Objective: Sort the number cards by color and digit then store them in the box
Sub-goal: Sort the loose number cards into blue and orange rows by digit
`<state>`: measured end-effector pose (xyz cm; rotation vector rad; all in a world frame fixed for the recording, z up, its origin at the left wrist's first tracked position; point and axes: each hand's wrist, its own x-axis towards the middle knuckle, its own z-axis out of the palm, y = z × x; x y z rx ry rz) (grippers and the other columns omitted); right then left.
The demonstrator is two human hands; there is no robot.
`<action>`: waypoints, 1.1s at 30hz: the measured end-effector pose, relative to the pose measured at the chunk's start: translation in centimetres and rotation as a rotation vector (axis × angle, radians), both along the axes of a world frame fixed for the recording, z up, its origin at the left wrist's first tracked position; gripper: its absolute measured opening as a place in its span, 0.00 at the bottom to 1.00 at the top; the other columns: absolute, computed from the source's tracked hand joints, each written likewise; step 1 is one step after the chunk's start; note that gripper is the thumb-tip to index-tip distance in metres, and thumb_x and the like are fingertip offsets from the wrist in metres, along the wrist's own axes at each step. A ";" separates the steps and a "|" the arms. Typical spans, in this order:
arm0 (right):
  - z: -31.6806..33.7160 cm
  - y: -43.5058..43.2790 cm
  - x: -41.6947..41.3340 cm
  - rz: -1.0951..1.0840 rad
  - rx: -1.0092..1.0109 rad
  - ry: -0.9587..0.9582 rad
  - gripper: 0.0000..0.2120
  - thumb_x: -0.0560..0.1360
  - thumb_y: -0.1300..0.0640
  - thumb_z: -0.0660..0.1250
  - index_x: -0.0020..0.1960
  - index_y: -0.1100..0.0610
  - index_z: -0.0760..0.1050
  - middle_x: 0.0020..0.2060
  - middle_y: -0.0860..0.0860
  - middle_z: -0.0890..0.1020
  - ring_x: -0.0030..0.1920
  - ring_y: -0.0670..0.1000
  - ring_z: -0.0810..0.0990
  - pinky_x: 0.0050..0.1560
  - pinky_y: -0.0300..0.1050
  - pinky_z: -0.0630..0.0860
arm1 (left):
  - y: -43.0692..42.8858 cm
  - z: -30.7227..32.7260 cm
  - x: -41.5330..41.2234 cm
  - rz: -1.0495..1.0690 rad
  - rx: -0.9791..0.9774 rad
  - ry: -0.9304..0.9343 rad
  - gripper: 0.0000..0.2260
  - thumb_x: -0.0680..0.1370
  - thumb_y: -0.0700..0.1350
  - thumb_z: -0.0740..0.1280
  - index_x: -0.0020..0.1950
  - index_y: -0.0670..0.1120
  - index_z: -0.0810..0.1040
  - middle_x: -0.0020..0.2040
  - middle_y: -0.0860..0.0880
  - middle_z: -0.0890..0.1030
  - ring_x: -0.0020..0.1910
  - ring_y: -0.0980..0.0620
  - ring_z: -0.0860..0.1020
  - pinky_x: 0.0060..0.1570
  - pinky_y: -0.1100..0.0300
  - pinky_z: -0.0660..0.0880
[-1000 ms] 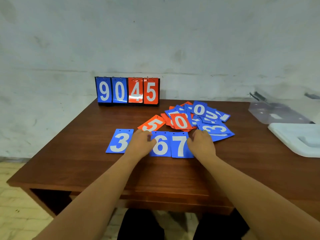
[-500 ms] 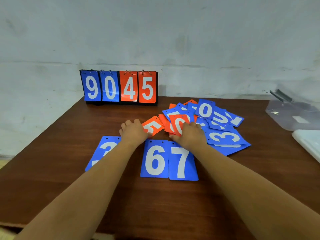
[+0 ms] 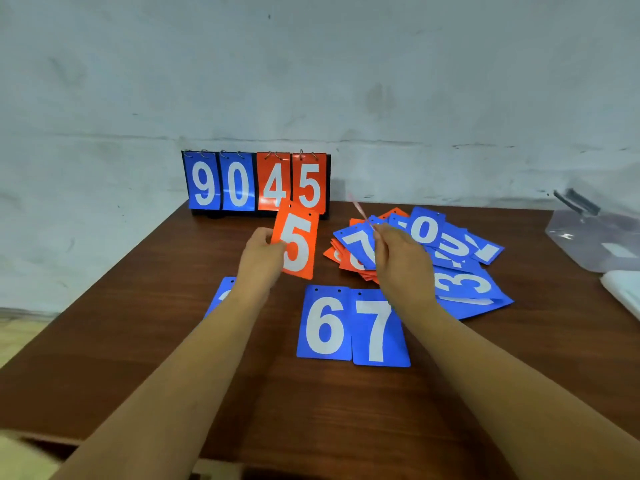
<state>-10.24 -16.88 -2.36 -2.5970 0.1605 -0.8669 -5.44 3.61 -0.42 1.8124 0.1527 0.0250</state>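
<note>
My left hand (image 3: pixel 260 258) holds an orange 5 card (image 3: pixel 297 244) upright above the table. My right hand (image 3: pixel 398 258) pinches a thin, blurred card (image 3: pixel 360 211) seen edge-on over the mixed pile of blue and orange cards (image 3: pixel 450 258). Blue 6 (image 3: pixel 323 325) and blue 7 (image 3: pixel 379 329) lie side by side in front of me. My left forearm mostly hides another blue card (image 3: pixel 221 294) at the left. The clear plastic box (image 3: pixel 595 237) sits at the far right.
A flip scoreboard reading 9 0 4 5 (image 3: pixel 256 183) stands at the back of the brown wooden table (image 3: pixel 138 341) against the wall. A white lid (image 3: pixel 623 292) lies at the right edge beside the box.
My left hand has picked the orange 5 off the table and raised it. My right hand has lifted a card from the pile. The view has moved closer.
</note>
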 end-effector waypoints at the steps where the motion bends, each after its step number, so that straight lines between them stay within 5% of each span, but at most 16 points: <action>1: 0.3 0.9 -0.7 0.080 0.032 -0.027 0.17 0.83 0.53 0.56 0.68 0.57 0.73 0.64 0.54 0.78 0.65 0.53 0.75 0.64 0.46 0.71 | 0.0 0.2 -0.8 -0.021 -0.091 0.015 0.11 0.81 0.45 0.64 0.64 0.48 0.72 0.62 0.47 0.78 0.59 0.46 0.78 0.57 0.46 0.78; 5: -0.2 3.9 -3.4 0.296 -0.048 0.020 0.17 0.82 0.51 0.58 0.69 0.51 0.73 0.70 0.54 0.73 0.69 0.56 0.72 0.66 0.50 0.70 | 0.0 0.7 -4.2 -0.121 -0.515 0.096 0.12 0.82 0.45 0.63 0.65 0.46 0.73 0.58 0.45 0.81 0.56 0.44 0.81 0.48 0.48 0.82; 9: -1.1 5.5 -5.7 0.420 -0.038 0.120 0.18 0.82 0.49 0.58 0.71 0.48 0.72 0.73 0.54 0.68 0.72 0.55 0.66 0.71 0.55 0.67 | 0.7 -0.3 -7.2 -0.179 -0.619 0.035 0.15 0.81 0.51 0.63 0.64 0.45 0.75 0.57 0.44 0.83 0.54 0.45 0.83 0.50 0.49 0.81; 14: -1.0 7.5 -8.6 0.481 0.087 0.177 0.20 0.80 0.43 0.60 0.70 0.47 0.71 0.71 0.48 0.67 0.72 0.48 0.63 0.71 0.48 0.65 | 2.5 -1.6 -9.7 -0.119 -0.502 -0.059 0.11 0.80 0.38 0.65 0.61 0.47 0.78 0.56 0.45 0.84 0.54 0.46 0.83 0.54 0.48 0.79; 18: 0.9 9.4 -8.6 0.257 0.645 0.240 0.22 0.78 0.44 0.64 0.69 0.50 0.69 0.63 0.46 0.73 0.62 0.46 0.73 0.58 0.45 0.77 | 5.1 -1.6 -11.3 -0.093 -0.426 -0.063 0.11 0.79 0.38 0.66 0.59 0.50 0.76 0.52 0.52 0.84 0.50 0.52 0.83 0.47 0.57 0.81; 21: 1.9 10.9 -8.3 0.294 0.981 0.421 0.12 0.80 0.48 0.63 0.58 0.52 0.77 0.51 0.46 0.81 0.48 0.46 0.81 0.43 0.41 0.80 | 7.8 -1.6 -12.2 -0.182 -0.356 -0.020 0.10 0.79 0.40 0.68 0.58 0.52 0.78 0.52 0.51 0.85 0.48 0.51 0.84 0.48 0.56 0.82; 24: 1.7 12.9 -8.3 0.316 1.016 0.418 0.06 0.80 0.51 0.63 0.48 0.50 0.77 0.43 0.46 0.83 0.42 0.45 0.82 0.37 0.38 0.78 | 10.8 -1.4 -12.6 -0.132 -0.244 -0.011 0.07 0.79 0.45 0.68 0.57 0.51 0.79 0.53 0.51 0.85 0.49 0.53 0.85 0.46 0.57 0.82; 27: 1.3 15.3 -8.0 0.280 1.058 0.418 0.07 0.80 0.52 0.63 0.50 0.52 0.78 0.43 0.49 0.84 0.41 0.50 0.84 0.43 0.45 0.81 | 14.7 -1.6 -12.5 0.023 -0.198 -0.033 0.06 0.80 0.47 0.66 0.56 0.51 0.80 0.52 0.52 0.85 0.49 0.53 0.84 0.50 0.55 0.81; 30: 1.0 17.6 -7.7 0.281 1.008 0.426 0.05 0.80 0.53 0.63 0.48 0.51 0.77 0.41 0.48 0.83 0.38 0.48 0.82 0.36 0.40 0.79 | 19.7 -1.6 -12.7 0.146 0.066 -0.069 0.12 0.80 0.47 0.66 0.62 0.48 0.77 0.56 0.51 0.82 0.51 0.53 0.82 0.49 0.60 0.80; 33: 0.7 19.9 -7.6 0.318 0.979 0.433 0.05 0.80 0.56 0.63 0.48 0.55 0.77 0.43 0.51 0.83 0.40 0.49 0.82 0.34 0.41 0.79 | 24.5 -2.0 -12.5 0.215 0.333 -0.062 0.17 0.79 0.49 0.68 0.65 0.46 0.72 0.57 0.48 0.79 0.54 0.47 0.79 0.56 0.49 0.78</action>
